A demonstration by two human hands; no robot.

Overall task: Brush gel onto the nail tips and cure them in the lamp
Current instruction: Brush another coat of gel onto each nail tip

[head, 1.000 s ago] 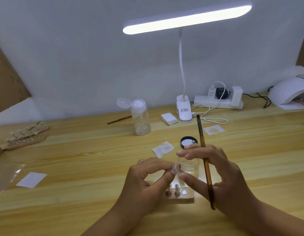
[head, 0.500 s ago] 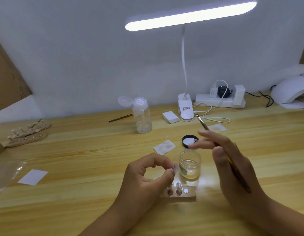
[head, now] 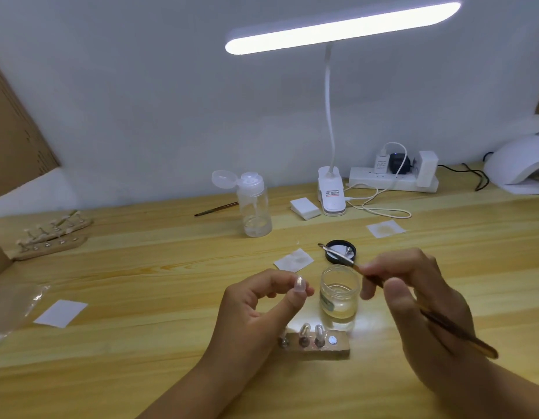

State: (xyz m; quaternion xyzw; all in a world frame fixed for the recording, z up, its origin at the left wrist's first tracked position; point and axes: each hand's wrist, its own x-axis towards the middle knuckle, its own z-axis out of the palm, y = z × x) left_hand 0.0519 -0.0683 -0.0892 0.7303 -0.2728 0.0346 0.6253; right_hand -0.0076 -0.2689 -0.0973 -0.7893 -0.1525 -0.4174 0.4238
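My left hand (head: pixel 256 309) pinches a clear nail tip (head: pixel 299 283) between thumb and forefinger, just left of the open glass gel jar (head: pixel 339 293). My right hand (head: pixel 419 300) grips a brown-handled brush (head: pixel 431 320), whose bristle end points up and left over the jar's black lid (head: pixel 341 251). In front of the jar lies a small wooden holder (head: pixel 318 344) with nail tips standing on it. The white curing lamp (head: pixel 519 164) stands at the far right edge of the table.
A clear pump bottle (head: pixel 253 204) with its cap flipped open, a second brush (head: pixel 215 209), a pad stack (head: pixel 304 208), the desk lamp's clip base (head: pixel 330 192) and a power strip (head: pixel 392 178) line the back. Paper squares lie scattered. Another nail holder (head: pixel 50 237) sits far left.
My right hand drew away from the nail tip to the right and turned the brush, so its bristles now point towards the lid. My left hand lifted the tip slightly.
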